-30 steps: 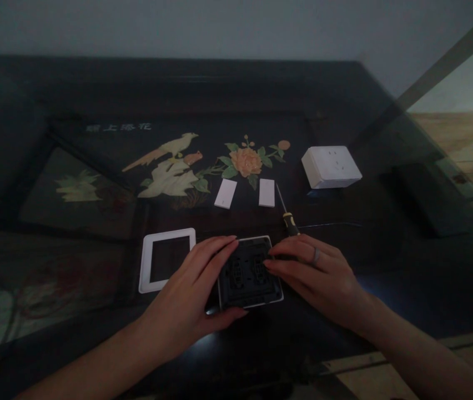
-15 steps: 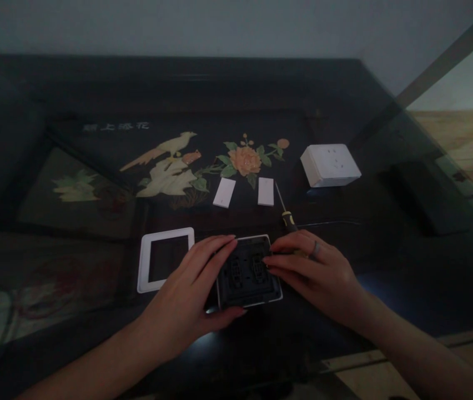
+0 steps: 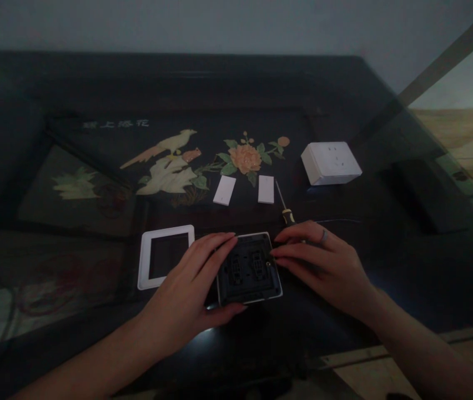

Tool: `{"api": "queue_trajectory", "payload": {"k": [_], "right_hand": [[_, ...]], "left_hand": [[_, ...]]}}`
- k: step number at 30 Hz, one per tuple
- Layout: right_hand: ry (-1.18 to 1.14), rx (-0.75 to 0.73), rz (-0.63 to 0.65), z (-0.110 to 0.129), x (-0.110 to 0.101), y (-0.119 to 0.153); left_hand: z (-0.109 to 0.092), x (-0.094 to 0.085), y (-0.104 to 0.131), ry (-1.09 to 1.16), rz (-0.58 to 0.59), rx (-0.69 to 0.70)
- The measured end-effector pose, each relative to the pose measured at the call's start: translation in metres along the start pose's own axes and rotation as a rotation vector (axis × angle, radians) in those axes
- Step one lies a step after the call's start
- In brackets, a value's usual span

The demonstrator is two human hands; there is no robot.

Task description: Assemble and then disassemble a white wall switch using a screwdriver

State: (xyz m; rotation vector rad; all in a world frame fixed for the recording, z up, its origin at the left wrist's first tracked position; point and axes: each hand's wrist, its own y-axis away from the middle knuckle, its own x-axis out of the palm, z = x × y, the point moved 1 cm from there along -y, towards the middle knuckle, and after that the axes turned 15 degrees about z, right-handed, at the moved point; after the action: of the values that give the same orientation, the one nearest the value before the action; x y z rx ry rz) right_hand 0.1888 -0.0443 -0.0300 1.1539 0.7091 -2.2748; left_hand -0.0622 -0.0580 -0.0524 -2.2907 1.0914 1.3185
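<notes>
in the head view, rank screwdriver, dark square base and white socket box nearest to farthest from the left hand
1. Dark square base: held in the left hand
2. Screwdriver: right of the base, partly hidden by the right hand
3. White socket box: beyond the screwdriver, farther right

Left grip (image 3: 195, 278) curved, right grip (image 3: 328, 265) gathered

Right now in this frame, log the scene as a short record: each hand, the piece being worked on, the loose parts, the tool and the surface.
Left hand: grips the black unit from its left side
Right hand: fingertips at the unit's right edge; any small held part unclear
Worked piece: square, white-edged
Loose parts: white frame, partly behind left hand; two white plates; white socket box
Tool: screwdriver, handle partly hidden
Surface: dark table, bird-and-flower picture
</notes>
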Motion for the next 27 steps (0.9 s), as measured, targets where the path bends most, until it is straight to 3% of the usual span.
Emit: {"api": "queue_trajectory", "payload": {"k": [4, 7, 12, 15, 17, 20, 23, 27], "right_hand": [[0.107, 0.22, -0.015, -0.016, -0.009, 0.003], [0.233, 0.39, 0.072, -0.024, -0.003, 0.004], [0.339, 0.475, 0.138, -0.022, 0.011, 0.005], [0.307, 0.521, 0.123, -0.024, 0.006, 0.007], [0.252, 0.54, 0.053, -0.026, -0.004, 0.01], [0.09, 0.532, -0.157, -0.027, -0.02, 0.014], [-0.211, 0.482, -0.336, -0.025, -0.03, 0.018], [-0.608, 0.393, -0.444, -0.029, -0.033, 0.022]], "left_hand": [[-0.001, -0.001, 0.0, -0.003, 0.006, -0.003], [0.0, -0.001, 0.0, -0.019, 0.0, 0.003], [-0.001, 0.001, 0.0, -0.048, -0.018, 0.024], [-0.001, 0.002, 0.0, -0.039, -0.017, 0.016], [-0.001, 0.002, 0.0, -0.027, -0.014, 0.011], [-0.001, 0.001, 0.0, -0.02, -0.008, 0.013], [-0.001, 0.001, 0.0, -0.027, 0.004, 0.011], [-0.001, 0.002, 0.002, -0.021, -0.006, 0.005]]}}
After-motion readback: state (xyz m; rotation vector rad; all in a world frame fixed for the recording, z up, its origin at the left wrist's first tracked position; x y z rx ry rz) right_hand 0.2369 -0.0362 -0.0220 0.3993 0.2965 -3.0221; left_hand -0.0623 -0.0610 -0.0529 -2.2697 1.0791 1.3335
